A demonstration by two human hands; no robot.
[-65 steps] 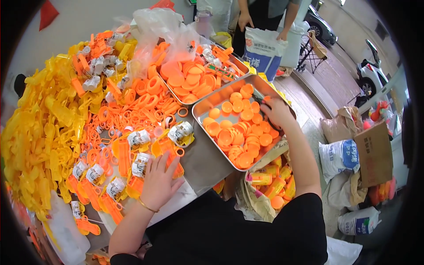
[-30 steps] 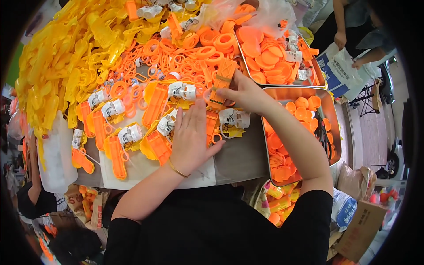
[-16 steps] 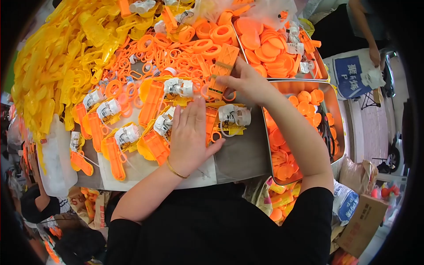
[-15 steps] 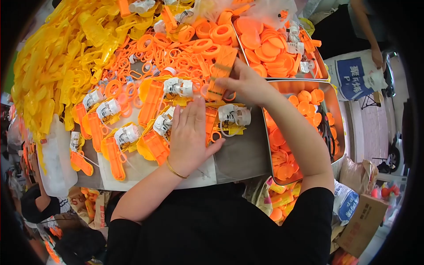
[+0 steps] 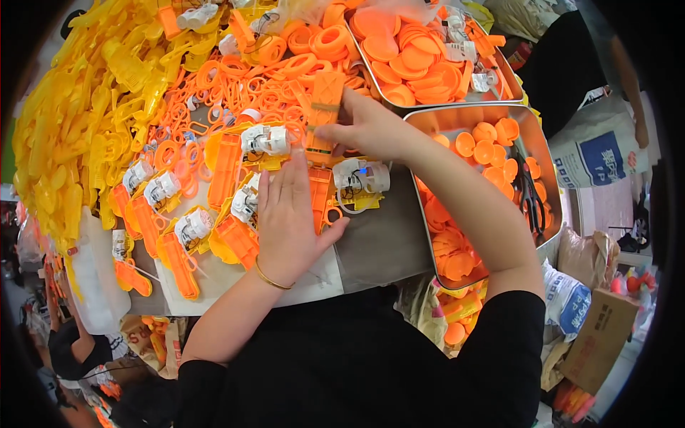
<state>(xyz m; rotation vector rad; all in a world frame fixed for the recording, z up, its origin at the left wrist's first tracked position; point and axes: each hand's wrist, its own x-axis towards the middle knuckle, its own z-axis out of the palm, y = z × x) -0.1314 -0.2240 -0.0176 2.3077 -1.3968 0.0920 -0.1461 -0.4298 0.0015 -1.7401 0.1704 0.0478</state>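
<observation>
My left hand (image 5: pixel 289 221) lies flat with fingers stretched out, over yellow and orange half-assembled toy bodies. Beside its fingers is a toy body with an orange compartment (image 5: pixel 320 196) and a white motor unit (image 5: pixel 354 177), on which a small blue light glows. My right hand (image 5: pixel 367 128) grips an orange rectangular battery box (image 5: pixel 327 103) with metal strips across it, its lower end close to that compartment. Whether the two touch is hard to see. More white motor units (image 5: pixel 265 139) in toy bodies lie to the left.
Yellow plastic shells (image 5: pixel 71 128) are heaped at the far left, beside loose orange rings (image 5: pixel 332 43). At the right, one metal tray (image 5: pixel 553 167) holds orange cups and black-handled scissors (image 5: pixel 529 200); another tray (image 5: pixel 510 75) holds orange discs. Another person (image 5: pixel 564 64) stands at the far right.
A blue light now shows on the white motor unit. My right hand has shifted slightly left with the battery box, which is more upright. The whole view has shifted; my left hand stays flat.
</observation>
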